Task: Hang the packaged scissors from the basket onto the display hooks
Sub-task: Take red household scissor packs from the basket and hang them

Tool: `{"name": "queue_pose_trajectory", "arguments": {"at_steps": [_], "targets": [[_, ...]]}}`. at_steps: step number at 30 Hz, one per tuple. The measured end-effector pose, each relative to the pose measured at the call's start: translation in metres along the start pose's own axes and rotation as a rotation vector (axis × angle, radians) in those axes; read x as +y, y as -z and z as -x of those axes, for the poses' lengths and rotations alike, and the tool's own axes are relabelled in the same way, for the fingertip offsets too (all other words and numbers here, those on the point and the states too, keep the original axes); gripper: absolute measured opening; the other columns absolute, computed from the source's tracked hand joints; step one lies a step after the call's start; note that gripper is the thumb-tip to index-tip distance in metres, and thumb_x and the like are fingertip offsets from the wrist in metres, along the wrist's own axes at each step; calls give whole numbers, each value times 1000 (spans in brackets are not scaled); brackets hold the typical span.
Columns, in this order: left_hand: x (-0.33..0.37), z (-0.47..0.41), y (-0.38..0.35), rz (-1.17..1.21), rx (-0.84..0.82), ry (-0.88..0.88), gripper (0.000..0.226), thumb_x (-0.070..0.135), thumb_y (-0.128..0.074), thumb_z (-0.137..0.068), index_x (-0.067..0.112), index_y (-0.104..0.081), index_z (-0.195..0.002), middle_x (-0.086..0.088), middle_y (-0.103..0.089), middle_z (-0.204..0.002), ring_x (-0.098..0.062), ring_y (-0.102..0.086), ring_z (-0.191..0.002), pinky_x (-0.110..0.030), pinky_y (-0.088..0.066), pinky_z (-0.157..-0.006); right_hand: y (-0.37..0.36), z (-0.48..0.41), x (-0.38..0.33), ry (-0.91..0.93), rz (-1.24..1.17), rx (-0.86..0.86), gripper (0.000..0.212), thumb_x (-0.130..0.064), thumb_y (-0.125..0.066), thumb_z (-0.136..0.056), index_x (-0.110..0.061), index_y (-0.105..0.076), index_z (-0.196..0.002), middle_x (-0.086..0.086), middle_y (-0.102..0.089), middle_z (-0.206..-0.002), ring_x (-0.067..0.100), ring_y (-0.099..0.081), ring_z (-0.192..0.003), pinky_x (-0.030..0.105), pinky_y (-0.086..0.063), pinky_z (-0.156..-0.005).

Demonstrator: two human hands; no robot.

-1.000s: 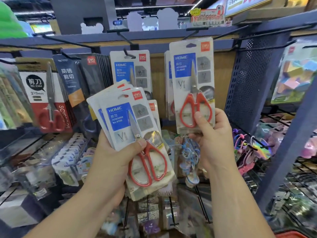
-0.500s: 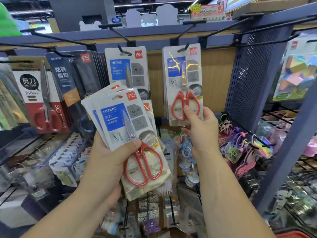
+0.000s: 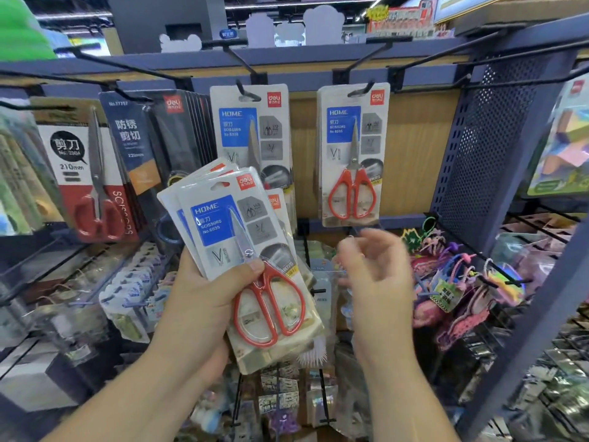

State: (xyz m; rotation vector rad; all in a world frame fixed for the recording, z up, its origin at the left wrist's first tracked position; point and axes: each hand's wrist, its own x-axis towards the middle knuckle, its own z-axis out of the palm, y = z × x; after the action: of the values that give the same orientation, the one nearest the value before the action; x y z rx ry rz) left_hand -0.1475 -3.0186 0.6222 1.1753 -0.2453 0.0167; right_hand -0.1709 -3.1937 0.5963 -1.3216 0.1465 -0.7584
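Closest to me, my left hand (image 3: 204, 301) grips a stack of packaged scissors (image 3: 242, 250), thumb pressed across the front pack. Its long axis tilts up and leftward, hang-hole end uppermost, red handles toward me. Just to its right my right hand (image 3: 376, 269) holds nothing, fingers loosely curled and blurred, so I judge it best placed to draw off the top pack. Beyond and above it, a hung pack (image 3: 350, 154) dangles from the right hook (image 3: 363, 90), clear of my fingers.

Shop aisle, basically. Wood back panel (image 3: 414, 148) mid-frame, perforated blue side panel (image 3: 487, 148) at right. Strip lights (image 3: 299, 4) up top.
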Motion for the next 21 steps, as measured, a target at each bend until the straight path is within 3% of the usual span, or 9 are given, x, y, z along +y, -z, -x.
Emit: {"name": "queue_pose_trajectory", "arguments": {"at_steps": [3,6,9,11,13,15,18,21], "targets": [[-3,-2,-2,10,26,-11,67,3,-71,-71,12,-60,-137,-11,-77,-122,-34,-74,-112,-45,-64,-89,-20,33,3,63,186,-298,66,-58,-86,-63,-39,-61,-121,-16,-68,-119,6,-64,-116,34,-53,-98],[-6,-2,-4,41,28,-7,63,3,-71,-72,11,-62,-134,-11,-77,-121,-34,-74,-112,-44,-64,-89,-28,37,12,159,354,-257,69,-62,-84,-60,-45,-59,-122,-22,-57,-126,5,-56,-125,26,-47,-103],[-8,1,-6,74,11,16,64,0,-77,-74,13,-62,-135,-10,-77,-123,-34,-73,-116,-44,-63,-92,-28,39,11,163,304,-218,61,-61,-80,-60,-46,-62,-116,-22,-53,-130,0,-52,-129,13,-41,-103],[-10,3,-8,92,-17,16,64,-1,-80,-77,13,-62,-136,-11,-75,-127,-33,-72,-117,-43,-63,-91,-28,41,13,148,246,-194,57,-57,-82,-63,-39,-69,-116,-17,-57,-130,3,-55,-127,20,-45,-105],[-13,7,-10,110,-21,7,59,3,-80,-81,11,-63,-136,-11,-75,-127,-31,-73,-114,-39,-64,-86,-28,41,15,110,168,-151,50,-52,-84,-67,-31,-73,-112,-7,-66,-122,13,-64,-117,40,-53,-103],[-14,10,-11,114,-5,16,51,10,-72,-85,14,-65,-135,-9,-76,-126,-31,-73,-116,-45,-62,-90,-26,41,14,45,61,-114,47,-50,-86,-70,-26,-72,-109,0,-74,-109,22,-71,-105,54,-56,-95],[-15,13,-11,93,-5,25,52,15,-67,-87,18,-63,-139,-5,-74,-131,-29,-70,-122,-54,-51,-108,-25,42,9,-20,-35,-90,42,-50,-85,-70,-31,-70,-103,1,-77,-101,23,-74,-96,50,-60,-90],[-14,11,-10,70,-7,7,57,11,-72,-85,15,-62,-140,-6,-74,-131,-30,-70,-123,-50,-52,-106,-23,40,8,-88,-183,-102,34,-37,-89,-73,-25,-71,-99,9,-77,-100,26,-74,-93,43,-60,-85]]}}
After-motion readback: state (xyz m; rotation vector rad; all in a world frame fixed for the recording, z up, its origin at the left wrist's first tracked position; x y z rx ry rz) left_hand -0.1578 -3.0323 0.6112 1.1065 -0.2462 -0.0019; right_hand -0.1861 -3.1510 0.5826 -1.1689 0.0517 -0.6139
